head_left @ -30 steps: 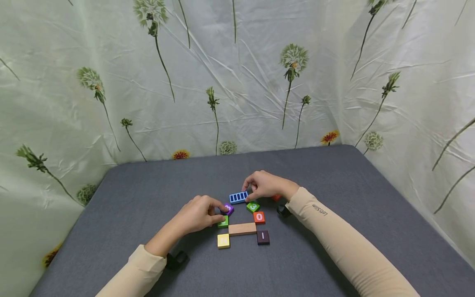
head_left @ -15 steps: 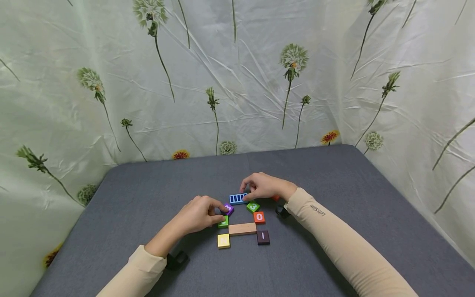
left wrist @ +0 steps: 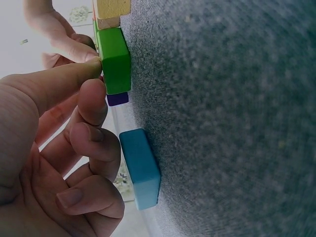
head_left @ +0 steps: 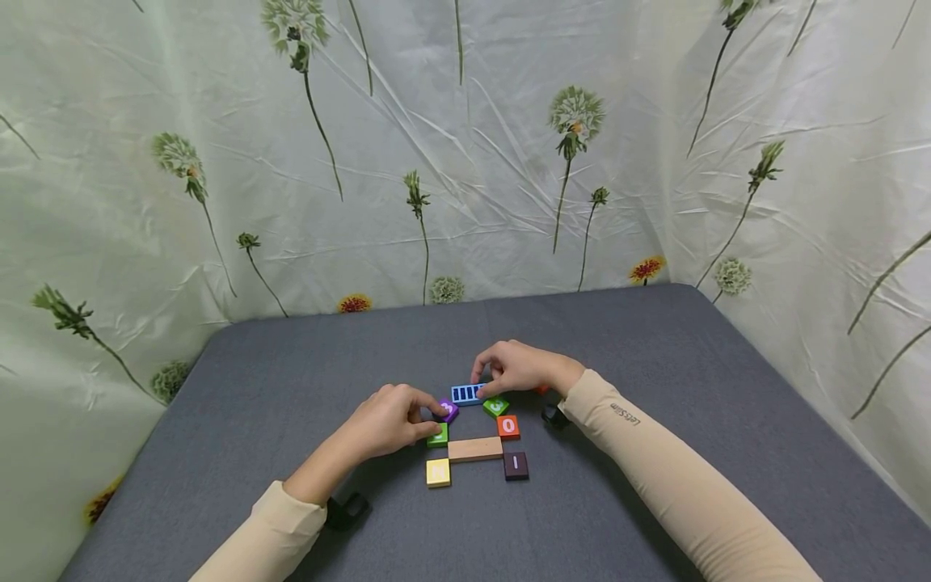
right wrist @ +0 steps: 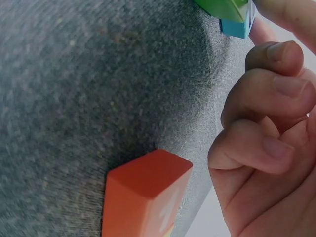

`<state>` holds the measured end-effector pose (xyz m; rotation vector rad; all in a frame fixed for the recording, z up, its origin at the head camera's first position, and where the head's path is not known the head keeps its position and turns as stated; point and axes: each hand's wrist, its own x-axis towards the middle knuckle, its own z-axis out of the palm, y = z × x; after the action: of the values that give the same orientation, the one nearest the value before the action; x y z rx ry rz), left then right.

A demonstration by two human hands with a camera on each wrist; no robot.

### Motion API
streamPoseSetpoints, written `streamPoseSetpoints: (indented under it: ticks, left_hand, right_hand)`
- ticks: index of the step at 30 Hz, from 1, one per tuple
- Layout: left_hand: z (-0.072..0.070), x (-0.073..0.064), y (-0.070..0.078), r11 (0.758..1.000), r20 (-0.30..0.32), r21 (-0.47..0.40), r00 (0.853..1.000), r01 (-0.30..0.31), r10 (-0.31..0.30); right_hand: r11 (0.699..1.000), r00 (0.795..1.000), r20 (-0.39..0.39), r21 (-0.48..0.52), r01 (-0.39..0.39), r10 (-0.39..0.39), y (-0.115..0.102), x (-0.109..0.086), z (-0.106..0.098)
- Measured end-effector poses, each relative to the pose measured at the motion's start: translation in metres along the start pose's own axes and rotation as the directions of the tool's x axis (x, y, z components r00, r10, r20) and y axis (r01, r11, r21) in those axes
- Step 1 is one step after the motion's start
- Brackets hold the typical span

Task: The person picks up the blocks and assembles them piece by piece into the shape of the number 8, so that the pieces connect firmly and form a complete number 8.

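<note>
My left hand [head_left: 389,416] rests at the left side of a small block figure. Its thumb presses a green number tile [left wrist: 116,61], and its index finger touches a purple tile [head_left: 448,411]. The other left fingers curl loosely around nothing. Across from it, my right hand [head_left: 520,366] pinches a blue block with dark stripes [head_left: 464,394] between thumb and index finger at its right part. That block lies at the figure's far end, close to another green tile [head_left: 496,406] marked 3.
Nearer lie an orange 0 tile [head_left: 508,427], a plain wooden bar [head_left: 475,449], a yellow tile [head_left: 438,473] and a dark tile [head_left: 516,466]. An orange block [right wrist: 145,192] sits beneath my right hand. A teal block [left wrist: 140,168] stands by my left fingers.
My right hand has shifted left along the striped block, and the block has slid slightly toward me and a little right. My left hand has stayed in place.
</note>
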<state>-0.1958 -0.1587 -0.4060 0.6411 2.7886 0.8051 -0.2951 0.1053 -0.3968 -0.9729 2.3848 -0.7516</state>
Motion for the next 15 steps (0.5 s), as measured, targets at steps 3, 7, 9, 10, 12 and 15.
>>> streamPoseSetpoints:
  ticks: [3, 7, 9, 10, 12, 15]
  left_hand:
    - [-0.0001, 0.0001, 0.0, 1.0, 0.001, -0.002, 1.0, 0.0, 0.0]
    - [-0.0002, 0.0002, -0.0001, 1.0, 0.003, -0.001, 1.0, 0.001, -0.001]
    - [-0.0003, 0.0004, -0.0002, 1.0, 0.004, 0.001, 1.0, 0.002, -0.002]
    - [-0.0003, 0.0005, -0.0002, 1.0, 0.005, 0.002, 1.0, 0.003, -0.003]
    - [-0.0003, 0.0006, -0.0003, 1.0, 0.005, 0.003, 1.0, 0.005, -0.005]
    - [-0.0002, 0.0008, -0.0001, 1.0, 0.007, 0.002, 1.0, 0.006, -0.006]
  right_hand:
    - [1.0, 1.0, 0.003, 0.003, 0.005, -0.005, 0.001, 0.0001, 0.0006]
    - [1.0, 1.0, 0.005, 0.001, 0.009, -0.009, 0.0017, 0.0005, 0.0008]
    - [1.0, 1.0, 0.005, 0.0, 0.009, -0.009, 0.0016, 0.0006, 0.0007]
    - [1.0, 1.0, 0.005, -0.001, 0.009, -0.009, 0.0015, 0.0006, 0.0006]
    - [1.0, 1.0, 0.005, -0.001, 0.01, -0.01, 0.0013, 0.0004, 0.0007]
    - [1.0, 1.0, 0.005, 0.001, 0.016, -0.016, 0.0016, -0.0001, 0.0008]
